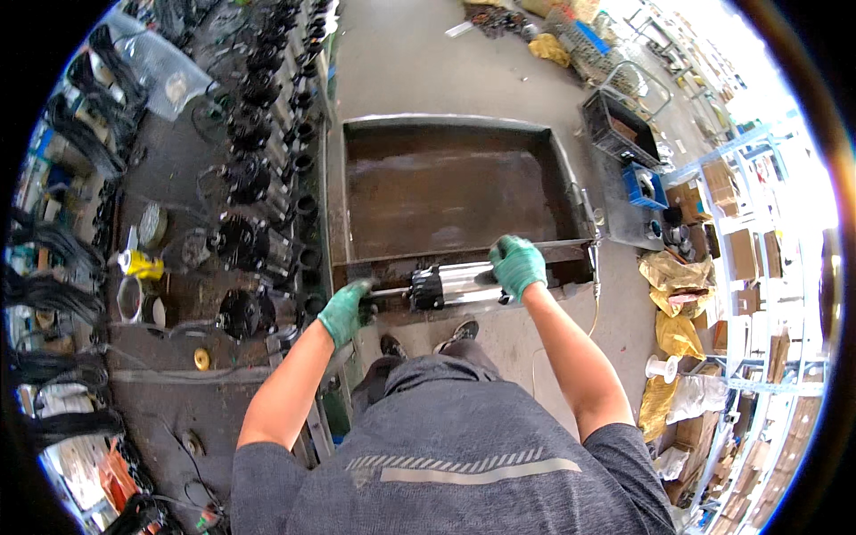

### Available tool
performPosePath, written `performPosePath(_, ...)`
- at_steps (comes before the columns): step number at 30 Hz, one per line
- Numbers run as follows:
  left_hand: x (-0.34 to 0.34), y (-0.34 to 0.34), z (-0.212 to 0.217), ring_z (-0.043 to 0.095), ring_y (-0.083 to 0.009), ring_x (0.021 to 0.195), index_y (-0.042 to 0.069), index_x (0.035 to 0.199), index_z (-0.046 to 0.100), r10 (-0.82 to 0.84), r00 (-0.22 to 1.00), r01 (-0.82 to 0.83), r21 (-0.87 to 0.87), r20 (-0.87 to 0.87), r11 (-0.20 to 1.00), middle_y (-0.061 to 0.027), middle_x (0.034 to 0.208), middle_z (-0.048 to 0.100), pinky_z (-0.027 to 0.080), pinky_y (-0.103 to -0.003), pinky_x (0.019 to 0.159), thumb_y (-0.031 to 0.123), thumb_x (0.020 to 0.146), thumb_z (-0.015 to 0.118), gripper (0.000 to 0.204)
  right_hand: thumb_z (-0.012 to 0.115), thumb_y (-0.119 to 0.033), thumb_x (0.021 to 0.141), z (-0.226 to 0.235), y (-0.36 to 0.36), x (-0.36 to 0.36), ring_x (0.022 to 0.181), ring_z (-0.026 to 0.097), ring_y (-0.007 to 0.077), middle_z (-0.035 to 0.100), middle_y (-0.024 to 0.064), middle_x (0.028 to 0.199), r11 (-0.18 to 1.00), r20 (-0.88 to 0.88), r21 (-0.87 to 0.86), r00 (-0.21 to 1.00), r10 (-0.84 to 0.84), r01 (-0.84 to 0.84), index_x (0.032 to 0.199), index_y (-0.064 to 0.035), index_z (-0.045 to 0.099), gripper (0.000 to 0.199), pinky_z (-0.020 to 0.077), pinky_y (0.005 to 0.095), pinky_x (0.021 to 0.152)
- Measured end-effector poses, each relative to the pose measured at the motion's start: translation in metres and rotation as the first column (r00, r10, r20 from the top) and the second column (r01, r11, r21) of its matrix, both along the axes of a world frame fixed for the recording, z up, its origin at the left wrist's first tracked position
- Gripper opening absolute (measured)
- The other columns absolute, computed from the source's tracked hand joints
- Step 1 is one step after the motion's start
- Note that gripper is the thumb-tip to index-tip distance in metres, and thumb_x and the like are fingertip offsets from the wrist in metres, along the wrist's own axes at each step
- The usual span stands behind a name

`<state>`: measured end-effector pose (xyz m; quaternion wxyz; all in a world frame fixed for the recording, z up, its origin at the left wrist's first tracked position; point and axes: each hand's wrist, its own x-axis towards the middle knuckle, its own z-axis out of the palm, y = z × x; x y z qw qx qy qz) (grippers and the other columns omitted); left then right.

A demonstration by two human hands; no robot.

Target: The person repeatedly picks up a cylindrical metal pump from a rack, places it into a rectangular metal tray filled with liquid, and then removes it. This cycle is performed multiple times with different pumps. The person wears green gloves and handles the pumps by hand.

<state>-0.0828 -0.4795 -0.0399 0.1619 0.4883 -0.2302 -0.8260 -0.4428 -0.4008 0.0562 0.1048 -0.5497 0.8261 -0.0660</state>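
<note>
Across the near edge of a metal tray [459, 119] lies a motor [468, 283] with a silver cylindrical body and a black ribbed end. A thin shaft [390, 292] sticks out of its black end to the left. My left hand [344, 313], in a green glove, is closed around the shaft's outer end; its fingertips are partly hidden. My right hand [519, 267], gloved in green too, grips the right end of the silver body from above.
A long row of similar black-and-silver motors [254, 174] stands on the dark bench [169, 352] at my left. Black cable bundles hang farther left. Beyond the tray on the right are a black crate [621, 127], a blue bin [644, 185] and loaded shelves [758, 267].
</note>
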Motion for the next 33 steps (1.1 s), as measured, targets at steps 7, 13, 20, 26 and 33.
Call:
performPosePath(7,-0.002,-0.001,0.001,0.065,-0.0181,0.080,0.007,0.134,0.058,-0.070,0.994,0.050,-0.202,-0.089,0.978,-0.0078,0.109,0.064,0.056,-0.034,0.066,0.016,0.102,0.062,0.034,0.060,-0.033,0.095,-0.008,0.002,-0.009,0.102,0.066,0.0368,0.072,0.0146,0.104,0.998,0.012,-0.048,0.999,0.035,-0.035,0.095,-0.0096,0.069,0.025,0.0528,0.0473,0.092)
performPosePath(13,0.015,-0.009,-0.005,0.062,-0.0183,0.091,0.006,0.136,0.052,-0.306,0.951,0.301,-0.320,0.038,0.898,-0.0067,0.109,0.062,0.054,-0.034,0.076,0.013,0.094,0.074,0.048,0.058,-0.033,0.096,-0.003,0.000,-0.007,0.104,0.065,0.0369,0.072,0.0153,0.105,0.999,0.020,-0.031,0.999,0.029,-0.028,0.097,-0.0091,0.068,0.026,0.0525,0.0472,0.092)
performPosePath(20,-0.005,0.001,-0.001,0.068,-0.0439,0.097,0.008,0.113,0.070,-0.055,0.507,0.840,-0.479,0.860,0.256,-0.0262,0.101,0.071,0.055,-0.049,0.077,0.021,0.089,0.076,0.028,0.056,-0.033,0.097,-0.005,0.003,-0.007,0.103,0.066,0.0371,0.072,0.0156,0.104,1.000,0.022,-0.023,1.000,0.021,-0.020,0.097,-0.0081,0.069,0.029,0.0523,0.0469,0.094)
performPosePath(26,0.004,0.006,-0.003,0.067,-0.0233,0.092,0.003,0.143,0.053,-0.235,0.970,0.241,-0.383,0.064,0.892,-0.0086,0.113,0.068,0.055,-0.033,0.082,0.010,0.098,0.067,0.048,0.057,-0.034,0.097,-0.004,0.005,-0.009,0.106,0.066,0.0363,0.072,0.0154,0.107,1.000,0.028,0.006,1.000,0.006,-0.006,0.100,-0.0080,0.070,0.030,0.0521,0.0468,0.095)
performPosePath(33,0.013,-0.008,-0.017,0.070,-0.0395,0.089,0.005,0.126,0.062,-0.180,0.560,0.826,-0.528,0.809,0.197,-0.0217,0.098,0.072,0.055,-0.045,0.080,0.024,0.094,0.073,0.039,0.057,-0.033,0.096,0.009,0.005,-0.003,0.111,0.065,0.0370,0.072,0.0170,0.111,1.000,0.059,0.025,0.998,-0.004,0.003,0.101,-0.0072,0.070,0.029,0.0520,0.0473,0.096)
